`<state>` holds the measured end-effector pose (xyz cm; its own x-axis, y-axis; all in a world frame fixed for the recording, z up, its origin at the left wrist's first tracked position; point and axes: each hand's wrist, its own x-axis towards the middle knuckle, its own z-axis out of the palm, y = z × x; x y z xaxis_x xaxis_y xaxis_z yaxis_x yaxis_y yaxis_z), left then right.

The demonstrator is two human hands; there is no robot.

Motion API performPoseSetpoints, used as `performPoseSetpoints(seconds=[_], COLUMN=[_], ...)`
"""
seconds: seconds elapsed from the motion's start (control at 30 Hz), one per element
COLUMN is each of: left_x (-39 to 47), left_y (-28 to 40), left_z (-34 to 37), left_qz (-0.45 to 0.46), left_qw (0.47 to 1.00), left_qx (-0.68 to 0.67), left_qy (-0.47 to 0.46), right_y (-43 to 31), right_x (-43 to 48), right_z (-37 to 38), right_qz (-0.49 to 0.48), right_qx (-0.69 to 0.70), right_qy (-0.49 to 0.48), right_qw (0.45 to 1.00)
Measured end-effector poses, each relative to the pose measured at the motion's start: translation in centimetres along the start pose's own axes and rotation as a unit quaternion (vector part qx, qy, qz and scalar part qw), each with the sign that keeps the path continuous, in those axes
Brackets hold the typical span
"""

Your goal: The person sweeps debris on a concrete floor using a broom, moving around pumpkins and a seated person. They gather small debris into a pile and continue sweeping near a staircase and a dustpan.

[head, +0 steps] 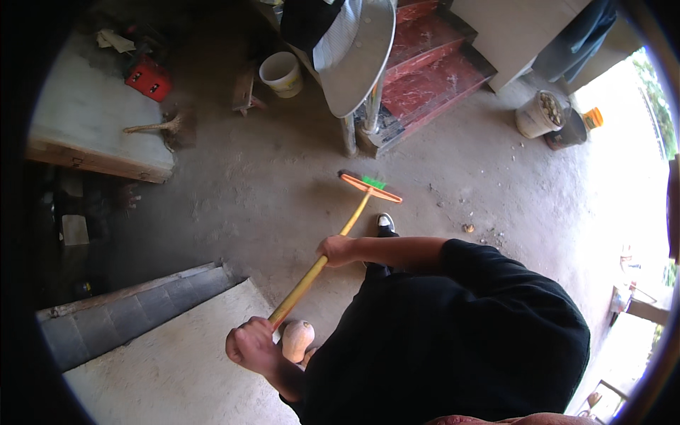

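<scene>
Both my hands hold a broom with a yellow handle (305,281) that slants from lower left to upper right. My left hand (252,345) is wrapped around the upper end of the handle. Farther down the same handle, my right hand (337,251) grips it with the forearm across my body. The orange broom head (370,188) rests at the concrete floor (255,212), and its green bristles (374,183) show on the far side. One black and white shoe (386,221) is just below the head. A pale tan squash (298,340) sits beside my left hand, partly hidden by my torso.
Red steps (425,87) with a metal post (348,135) stand ahead. Right of them are a rubble-filled bucket (539,114) and a dark bucket (568,130). Loose debris (468,228) lies on the floor. At left stand a table (95,114) and a white bucket (280,74).
</scene>
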<state>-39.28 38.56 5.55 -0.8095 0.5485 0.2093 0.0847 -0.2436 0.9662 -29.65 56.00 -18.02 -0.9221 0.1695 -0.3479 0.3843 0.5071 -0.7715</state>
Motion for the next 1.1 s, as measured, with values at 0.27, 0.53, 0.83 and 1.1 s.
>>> performPoseSetpoints(seconds=[0.27, 0.53, 0.83, 1.1], left_x=[4.7, 7.6, 15.3, 23.2], left_y=[-6.1, -13.0, -6.4, -2.8], left_z=[4.3, 10.9, 12.0, 14.6], left_qz=[-0.049, -0.237, -0.093, 0.02], left_qw=[0.997, 0.97, 0.977, 0.94], left_qx=[0.042, -0.046, -0.149, -0.141], left_qy=[0.043, -0.01, -0.121, -0.311], right_y=[5.5, 15.6, 8.6, 4.4], right_x=[5.3, -2.8, -0.7, 4.3], right_z=[-4.3, -7.1, -11.8, -15.3], right_qz=[0.045, 0.206, 0.131, 0.05], right_qx=[-0.009, -0.02, 0.023, 0.091], right_qy=[-0.027, -0.005, 0.077, 0.223], right_qw=[0.999, 0.978, 0.988, 0.969])
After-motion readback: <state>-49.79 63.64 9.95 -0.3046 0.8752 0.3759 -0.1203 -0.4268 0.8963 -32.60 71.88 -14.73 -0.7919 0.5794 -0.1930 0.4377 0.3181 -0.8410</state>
